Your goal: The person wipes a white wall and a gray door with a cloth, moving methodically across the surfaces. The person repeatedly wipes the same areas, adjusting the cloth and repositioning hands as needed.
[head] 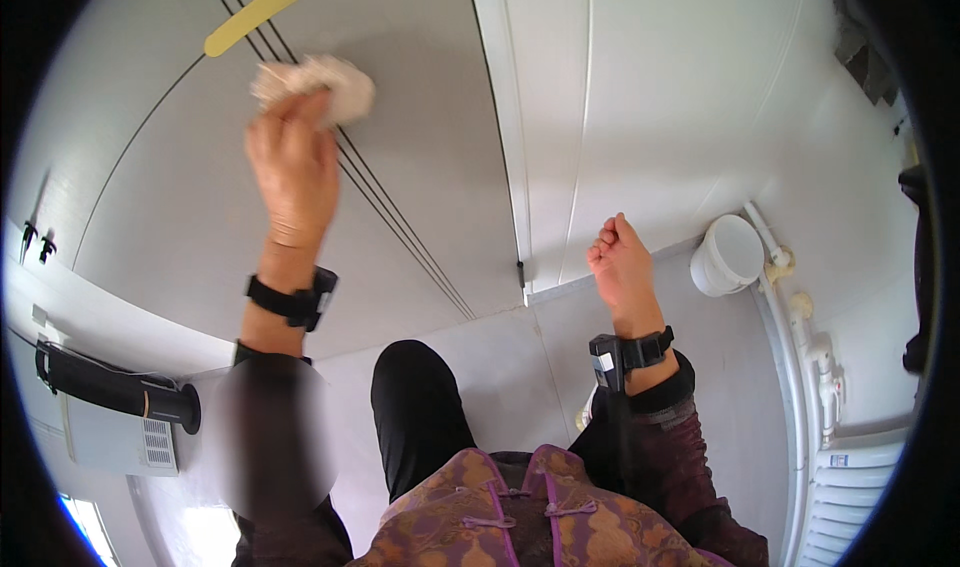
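Observation:
My left hand [294,162] grips a crumpled white cloth [337,91], blurred by motion. The cloth is at the face of a grey door panel [405,154] marked with several thin dark lines. Just above the cloth, a pale yellow elongated strip [255,16] is on the same panel. My right hand [624,263] is raised in front of the white wall surface [645,79], its fingers curled in and no object visible in it. Each wrist wears a black strap with a small device.
A white plastic bucket [726,256] stands on the grey tiled floor [502,394] at the right, beside white pipes [780,357]. A white radiator [855,484] is at lower right. A black cylindrical object [112,387] and a vented white box [124,439] are at left.

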`<state>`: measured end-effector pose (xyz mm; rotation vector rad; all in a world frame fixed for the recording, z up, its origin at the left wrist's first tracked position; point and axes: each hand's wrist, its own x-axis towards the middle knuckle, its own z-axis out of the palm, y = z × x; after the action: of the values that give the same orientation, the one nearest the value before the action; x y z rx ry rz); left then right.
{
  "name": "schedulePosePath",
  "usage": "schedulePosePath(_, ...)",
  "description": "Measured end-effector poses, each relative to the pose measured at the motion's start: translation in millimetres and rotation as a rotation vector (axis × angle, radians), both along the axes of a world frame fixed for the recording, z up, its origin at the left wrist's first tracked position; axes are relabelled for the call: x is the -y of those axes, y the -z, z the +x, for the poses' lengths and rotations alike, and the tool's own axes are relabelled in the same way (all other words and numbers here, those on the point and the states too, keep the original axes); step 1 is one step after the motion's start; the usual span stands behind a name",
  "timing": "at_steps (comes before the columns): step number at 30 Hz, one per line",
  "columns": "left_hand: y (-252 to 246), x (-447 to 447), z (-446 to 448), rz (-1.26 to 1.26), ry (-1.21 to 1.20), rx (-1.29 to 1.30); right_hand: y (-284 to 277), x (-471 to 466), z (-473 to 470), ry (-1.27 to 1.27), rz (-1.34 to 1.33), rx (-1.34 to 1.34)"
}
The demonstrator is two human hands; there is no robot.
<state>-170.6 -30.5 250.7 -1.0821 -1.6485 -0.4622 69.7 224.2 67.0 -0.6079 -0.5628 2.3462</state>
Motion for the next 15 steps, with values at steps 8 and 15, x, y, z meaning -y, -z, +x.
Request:
schedulePosePath(8, 181.3, 7.7, 25.6, -0.628, 0.129, 0.118, -0.8, -1.6, 0.1, -0.043, 0.088, 0.017)
schedulePosePath(15, 177.8, 38.2, 21.2, -0.620, 0.100, 0.144, 0.0, -1.2, -0.9, -0.048, 0.084, 0.032)
